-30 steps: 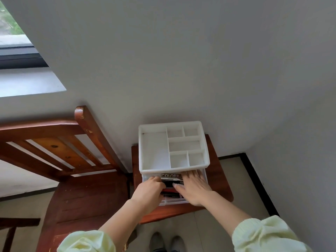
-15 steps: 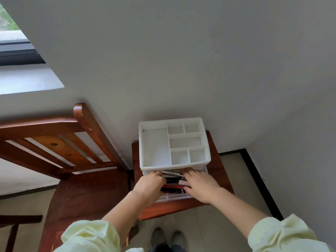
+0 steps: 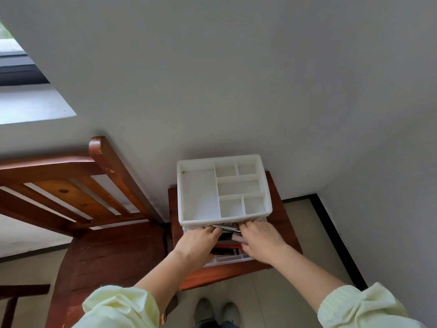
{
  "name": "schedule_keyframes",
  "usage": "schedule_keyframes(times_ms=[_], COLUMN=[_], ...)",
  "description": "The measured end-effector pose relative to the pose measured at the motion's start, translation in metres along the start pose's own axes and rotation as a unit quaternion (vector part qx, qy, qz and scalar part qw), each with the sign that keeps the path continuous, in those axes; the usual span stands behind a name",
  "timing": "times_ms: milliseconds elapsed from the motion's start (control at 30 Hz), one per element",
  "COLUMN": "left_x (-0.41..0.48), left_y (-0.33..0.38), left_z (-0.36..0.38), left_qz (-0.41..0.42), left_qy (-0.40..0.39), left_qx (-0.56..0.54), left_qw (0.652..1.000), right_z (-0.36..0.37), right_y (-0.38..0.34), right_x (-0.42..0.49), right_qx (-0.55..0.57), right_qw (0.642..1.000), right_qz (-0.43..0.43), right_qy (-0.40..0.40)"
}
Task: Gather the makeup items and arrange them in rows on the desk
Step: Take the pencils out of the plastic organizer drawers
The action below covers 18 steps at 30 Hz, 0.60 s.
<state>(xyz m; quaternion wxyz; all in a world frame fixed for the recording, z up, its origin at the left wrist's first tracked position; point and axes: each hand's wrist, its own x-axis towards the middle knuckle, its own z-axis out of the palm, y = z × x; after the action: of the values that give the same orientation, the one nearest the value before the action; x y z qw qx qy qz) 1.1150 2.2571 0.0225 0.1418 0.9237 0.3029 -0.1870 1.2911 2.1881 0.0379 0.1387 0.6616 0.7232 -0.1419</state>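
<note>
Head view: looks down on a white organiser [image 3: 199,192] standing on a small wooden table [image 3: 283,223] in a corner of the room, with a wooden chair [image 3: 106,252] just beside it on the left.
Organiser top: its open compartments show only bare white plastic.
Drawer: the clear drawer [image 3: 233,258] under the top tray is pulled out towards the person.
Makeup items: the makeup items [image 3: 225,237] lie packed in the drawer between the two hands; dark tubes, a red piece, a pale pink one and a silvery packet show, and the rest are covered.
Left hand: the left hand [image 3: 196,245] reaches into the drawer's left side, fingers curled down onto the items.
Right hand: the right hand [image 3: 262,242] reaches into the right side, fingers bent down among them.
Grip: for either hand I cannot tell whether the grip pinches an item or only rests on the pile; the fingertips are hidden.
Done: the drawer is open and the items are reached.
Left: nothing is laid out anywhere in view, so the gathering, the carrying and every row seem still to do.
Stage: early, by my judgement.
</note>
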Motion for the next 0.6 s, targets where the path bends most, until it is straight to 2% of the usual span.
schedule_keyframes(times_ms=[400, 500, 600], left_x=[0.012, 0.016, 0.018], left_y=[0.008, 0.011, 0.011], left_z=[-0.010, -0.011, -0.011], left_qz=[0.021, 0.037, 0.044], left_qy=[-0.056, -0.073, -0.083], left_qx=[0.085, 0.111, 0.129], left_qw=[0.995, 0.990, 0.987], right_z=[0.012, 0.009, 0.011], right_y=[-0.005, -0.009, -0.009], right_x=[0.006, 0.007, 0.010], right_qx=[-0.034, -0.030, -0.034], right_qw=[0.996, 0.995, 0.996], right_qz=[-0.025, -0.056, -0.043], right_qy=[0.075, 0.077, 0.071])
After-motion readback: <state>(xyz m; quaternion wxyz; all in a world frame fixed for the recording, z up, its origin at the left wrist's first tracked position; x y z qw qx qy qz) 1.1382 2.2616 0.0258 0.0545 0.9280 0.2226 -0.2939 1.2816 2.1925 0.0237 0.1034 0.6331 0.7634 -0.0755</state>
